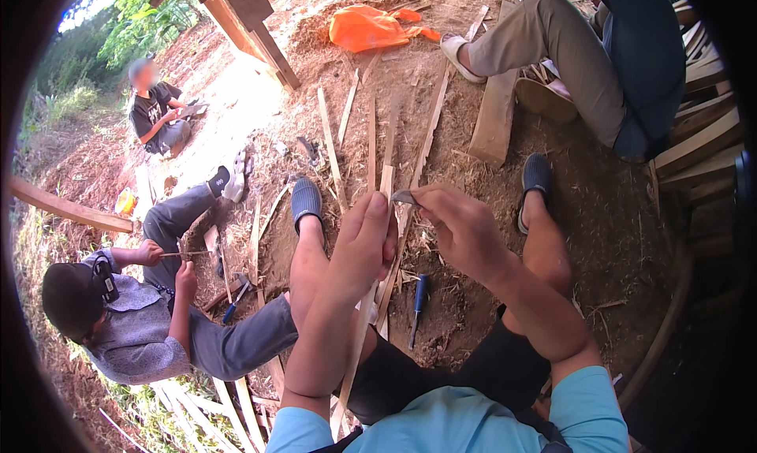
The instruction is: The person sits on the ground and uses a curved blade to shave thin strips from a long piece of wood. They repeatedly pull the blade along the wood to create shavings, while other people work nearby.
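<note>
Light-blue shirt (449, 425) nearest, bottom edge, then black shorts (382, 382). Between the knees, the pale strip (355, 354), thin, wood or bamboo, can't tell which. Long axis runs roughly away from the body: near end low by the left forearm, passes through the left hand (363, 236), far part pointing up-frame and slightly right; exact tip unclear against the pieces behind. Left hand pinches the strip, thumb on top, other fingers curled, partly hidden. Right hand (465, 228) has thumb and fingers pressed together on a small curved blade (404, 197), edge just beside the strip, touching or not can't tell. Progress: strip already long and narrow, work on it looks midway; how much surface is done or left can't be judged, no clear worked/unworked border. On the dirt below the hands, a blue-handled tool (420, 291), loose. Blue clogs (306, 202) on both feet, loose strips (331, 149) between and beyond them, mostly pointing away too. Left side, co-worker in a grey shirt (150, 343) holds a thin stick (189, 253) in two hands. Farther: wide board (494, 126) on the ground, another person's tan trousers (564, 67) upper right, orange bag (359, 27), seated person in black shirt (150, 110) far left.
</note>
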A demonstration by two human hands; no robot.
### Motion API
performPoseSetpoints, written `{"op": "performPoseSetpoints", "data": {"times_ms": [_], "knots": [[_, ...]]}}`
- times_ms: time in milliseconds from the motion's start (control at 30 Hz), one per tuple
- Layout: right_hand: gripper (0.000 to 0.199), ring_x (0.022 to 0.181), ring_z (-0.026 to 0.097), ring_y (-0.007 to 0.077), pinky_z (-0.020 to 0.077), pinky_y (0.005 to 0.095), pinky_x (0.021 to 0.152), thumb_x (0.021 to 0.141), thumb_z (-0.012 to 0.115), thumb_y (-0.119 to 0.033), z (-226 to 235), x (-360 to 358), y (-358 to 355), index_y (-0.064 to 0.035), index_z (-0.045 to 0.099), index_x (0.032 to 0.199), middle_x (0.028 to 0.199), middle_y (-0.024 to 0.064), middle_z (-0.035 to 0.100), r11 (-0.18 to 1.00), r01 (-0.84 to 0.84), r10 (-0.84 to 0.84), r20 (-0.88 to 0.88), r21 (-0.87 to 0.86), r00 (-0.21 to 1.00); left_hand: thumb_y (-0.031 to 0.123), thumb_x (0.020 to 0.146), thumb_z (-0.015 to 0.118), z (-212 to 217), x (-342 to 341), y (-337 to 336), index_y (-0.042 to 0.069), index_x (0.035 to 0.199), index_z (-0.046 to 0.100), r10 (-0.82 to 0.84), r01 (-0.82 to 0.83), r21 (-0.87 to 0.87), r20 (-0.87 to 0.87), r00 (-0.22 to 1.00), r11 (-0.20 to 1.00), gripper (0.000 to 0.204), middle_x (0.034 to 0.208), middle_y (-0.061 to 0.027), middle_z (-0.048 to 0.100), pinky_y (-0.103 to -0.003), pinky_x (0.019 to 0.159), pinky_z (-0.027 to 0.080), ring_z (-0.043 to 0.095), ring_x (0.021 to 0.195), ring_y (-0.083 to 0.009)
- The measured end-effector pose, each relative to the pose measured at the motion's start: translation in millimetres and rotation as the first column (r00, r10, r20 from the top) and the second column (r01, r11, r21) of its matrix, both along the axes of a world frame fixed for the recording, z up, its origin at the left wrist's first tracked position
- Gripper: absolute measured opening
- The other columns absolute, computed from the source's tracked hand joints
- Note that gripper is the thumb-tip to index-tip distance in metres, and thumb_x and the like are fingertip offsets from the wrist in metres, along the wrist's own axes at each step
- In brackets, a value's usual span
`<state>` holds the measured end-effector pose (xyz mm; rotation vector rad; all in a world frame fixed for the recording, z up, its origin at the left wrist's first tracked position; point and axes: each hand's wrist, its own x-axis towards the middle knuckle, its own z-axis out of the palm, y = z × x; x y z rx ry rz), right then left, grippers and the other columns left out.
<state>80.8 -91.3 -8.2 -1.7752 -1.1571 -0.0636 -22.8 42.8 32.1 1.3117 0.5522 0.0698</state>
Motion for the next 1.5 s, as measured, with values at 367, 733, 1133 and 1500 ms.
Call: {"op": "performPoseSetpoints", "data": {"times_ms": [367,733,1133,1500], "knots": [[0.022,0.075,0.064,0.0304,0.0513,0.037,0.063,0.082,0.06,0.002,6.4,-3.9,1.0,-0.0028,0.061,0.103,0.092,0.0121,0.062,0.979,0.203,-0.196,0.183,-0.017,0.963,0.03,0.103,0.038,3.3,1.2,-12.1,0.008,0.088,0.047,0.078,-0.088,0.161,0.063,0.995,0.983,0.028,0.055,0.0037,0.04,-0.02,0.036,0.029,0.037,0.041,-0.004],[0.016,0.081,0.063,0.0353,0.05,0.0393,0.069,0.094,0.051,-0.009,4.8,55.4,-3.8,-0.0014,0.055,0.108,0.089,0.0152,0.063,0.842,0.538,-0.533,0.198,0.033,0.823,0.033,0.101,0.041,-26.4,-2.1,-33.2,0.008,0.085,0.048,-0.12,0.101,0.358,0.033,0.992,0.928,0.031,0.057,0.0022,0.043,-0.022,0.04,0.032,0.04,0.046,-0.0061],[0.018,0.079,0.062,0.0367,0.0498,0.0432,0.064,0.09,0.053,-0.007,-5.7,-13.2,-0.4,-0.0056,0.056,0.108,0.088,0.0151,0.06,0.994,0.058,-0.066,-0.087,-0.09,0.994,0.03,0.101,0.042,-15.2,0.6,-5.1,0.01,0.088,0.048,0.027,-0.02,0.114,-0.064,0.998,0.993,0.025,0.058,0.0019,0.043,-0.022,0.039,0.033,0.039,0.044,-0.0077],[0.028,0.075,0.062,0.0293,0.0502,0.0391,0.063,0.079,0.059,-0.001,-5.2,-2.7,5.3,-0.0076,0.061,0.106,0.088,0.008,0.062,0.994,0.11,-0.111,0.162,0.016,0.98,0.025,0.102,0.041,5.8,1.7,-10.6,0.007,0.087,0.044,0.05,-0.033,0.326,-0.044,0.998,0.945,0.024,0.053,0.0018,0.044,-0.022,0.036,0.031,0.041,0.041,-0.0053]]}}
